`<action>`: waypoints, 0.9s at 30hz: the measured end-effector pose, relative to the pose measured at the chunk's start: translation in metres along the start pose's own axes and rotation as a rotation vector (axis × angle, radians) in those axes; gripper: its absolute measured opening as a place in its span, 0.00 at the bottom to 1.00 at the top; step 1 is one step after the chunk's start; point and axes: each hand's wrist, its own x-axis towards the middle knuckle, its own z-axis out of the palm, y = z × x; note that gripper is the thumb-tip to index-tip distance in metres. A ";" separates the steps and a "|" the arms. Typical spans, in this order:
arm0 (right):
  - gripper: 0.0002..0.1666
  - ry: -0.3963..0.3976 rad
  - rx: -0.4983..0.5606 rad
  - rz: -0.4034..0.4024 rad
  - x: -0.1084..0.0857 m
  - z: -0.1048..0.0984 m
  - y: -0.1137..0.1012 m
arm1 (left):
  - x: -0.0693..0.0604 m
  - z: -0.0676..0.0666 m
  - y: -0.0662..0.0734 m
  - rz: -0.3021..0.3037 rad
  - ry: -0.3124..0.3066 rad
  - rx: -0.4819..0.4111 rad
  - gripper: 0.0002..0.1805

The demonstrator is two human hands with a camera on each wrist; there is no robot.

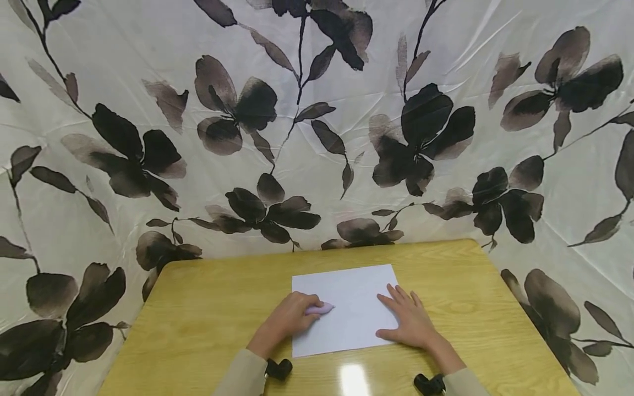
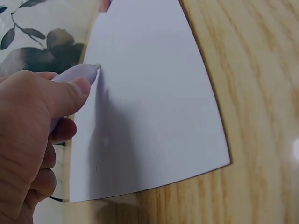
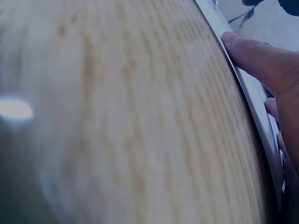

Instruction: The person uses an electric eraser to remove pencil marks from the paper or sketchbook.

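A white sheet of paper (image 1: pixel 354 324) lies flat on the wooden table. At its left part, my left hand (image 1: pixel 293 314) grips a chunky lavender tool (image 1: pixel 321 309) that tapers to a small metal tip; its exact kind is unclear. In the left wrist view, the thumb lies along the lavender tool (image 2: pixel 77 73), whose tip points over the paper (image 2: pixel 154 107) and casts a shadow. Whether the tip touches the sheet I cannot tell. Fingers spread, my right hand (image 1: pixel 411 324) rests on the paper's right edge. The right wrist view shows its thumb (image 3: pixel 250 53) on the sheet's edge.
The yellow wooden table (image 1: pixel 223 291) extends around the paper, with a bright reflection near its front. Behind and beside it hangs a white cloth (image 1: pixel 346 181) with dark flowers. Black wrist devices (image 1: pixel 280 369) sit by both sleeves.
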 end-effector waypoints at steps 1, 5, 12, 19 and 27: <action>0.55 0.008 -0.003 0.001 0.000 0.000 0.001 | 0.002 0.000 0.001 -0.006 -0.002 0.005 0.08; 0.55 0.008 0.003 0.019 -0.004 0.000 0.003 | 0.004 -0.001 0.003 -0.033 -0.051 0.006 0.08; 0.55 -0.007 0.016 0.026 -0.008 0.004 -0.002 | 0.005 -0.004 0.005 -0.024 -0.058 0.024 0.06; 0.54 0.024 0.018 0.006 -0.004 0.000 -0.002 | 0.007 -0.003 0.004 -0.008 -0.035 0.018 0.07; 0.55 -0.022 0.009 0.022 0.001 -0.001 -0.003 | 0.006 -0.006 0.002 -0.024 -0.044 0.050 0.07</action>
